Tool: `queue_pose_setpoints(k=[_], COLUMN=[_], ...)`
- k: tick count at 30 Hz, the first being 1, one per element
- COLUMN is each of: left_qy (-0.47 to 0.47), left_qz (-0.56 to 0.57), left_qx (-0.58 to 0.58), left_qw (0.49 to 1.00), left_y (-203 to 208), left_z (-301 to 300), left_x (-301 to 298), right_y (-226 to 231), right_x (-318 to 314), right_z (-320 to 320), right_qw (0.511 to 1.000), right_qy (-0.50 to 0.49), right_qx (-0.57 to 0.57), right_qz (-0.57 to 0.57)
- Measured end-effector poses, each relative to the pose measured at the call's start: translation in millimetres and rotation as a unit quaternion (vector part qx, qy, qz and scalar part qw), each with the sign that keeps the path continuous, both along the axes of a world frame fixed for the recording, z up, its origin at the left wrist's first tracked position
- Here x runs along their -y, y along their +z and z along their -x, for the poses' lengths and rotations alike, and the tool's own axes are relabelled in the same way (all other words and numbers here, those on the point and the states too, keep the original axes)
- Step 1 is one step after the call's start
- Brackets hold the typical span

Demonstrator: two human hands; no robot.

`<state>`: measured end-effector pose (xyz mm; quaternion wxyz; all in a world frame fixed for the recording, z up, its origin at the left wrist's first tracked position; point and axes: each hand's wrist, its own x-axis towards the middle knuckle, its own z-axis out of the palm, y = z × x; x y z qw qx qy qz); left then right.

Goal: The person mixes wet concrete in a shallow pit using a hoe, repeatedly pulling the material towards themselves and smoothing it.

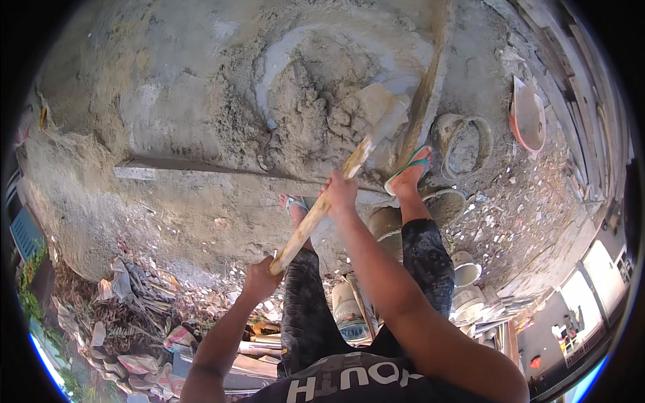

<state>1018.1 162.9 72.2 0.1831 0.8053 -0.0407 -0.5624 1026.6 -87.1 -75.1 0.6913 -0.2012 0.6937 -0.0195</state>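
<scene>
A long-handled hoe (304, 232) slants across the middle, its pale wooden handle worn and patchy. My left hand (261, 279) is closed round the handle's near end; a small thin white stick shows by its fingers. Farther up, my right hand (340, 193) wraps the same handle. The hoe's grey, mud-coated head is at the right side of a heap of wet mortar (312, 101), slightly blurred, and its lower edge cannot be made out. Pale watery slurry (275, 57) curves round the heap's far side.
Wooden boards (430, 74) (195, 168) border the mixing area at right and near side. Mortar-crusted buckets (463, 148) (386, 225) stand by my feet. A reddish basin (529, 117) and stacked planks (584, 101) lie right. Rubble and debris (134, 289) cover the near left ground.
</scene>
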Motion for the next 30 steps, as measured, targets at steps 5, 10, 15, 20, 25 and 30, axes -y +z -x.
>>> queue_pose_setpoints(k=[5,10,15,20,25,30], left_qy=[0.035,0.219,0.324,0.46,0.618,0.447], left_qz=[-0.09,-0.066,0.1,0.153,0.091,0.121], left_qx=[-0.037,-0.047,0.131,0.027,-0.231,-0.185], left_qw=[0.995,0.972,0.932,0.875,0.746,0.867], left_y=[43.5,-29.7,-95.5,-127.7,-10.0,30.9], left_z=[65.0,95.6,42.7,2.4,88.5,213.9], left_x=[-65.4,36.9,111.1,200.6,245.6,189.5], right_y=[64.7,-41.0,-14.3,-36.0,-36.3,40.2], right_x=[-56.1,-4.4,38.4,109.7,94.2,95.1], right_z=[18.3,-30.5,-148.7,-235.6,-104.0,-10.0], right_qw=[0.995,0.934,0.873,0.809,0.753,0.764], right_qy=[0.098,0.347,0.442,0.535,0.649,0.63], right_qx=[0.036,-0.035,0.053,0.085,0.005,-0.061], right_qz=[0.006,0.081,0.198,0.228,0.111,0.124])
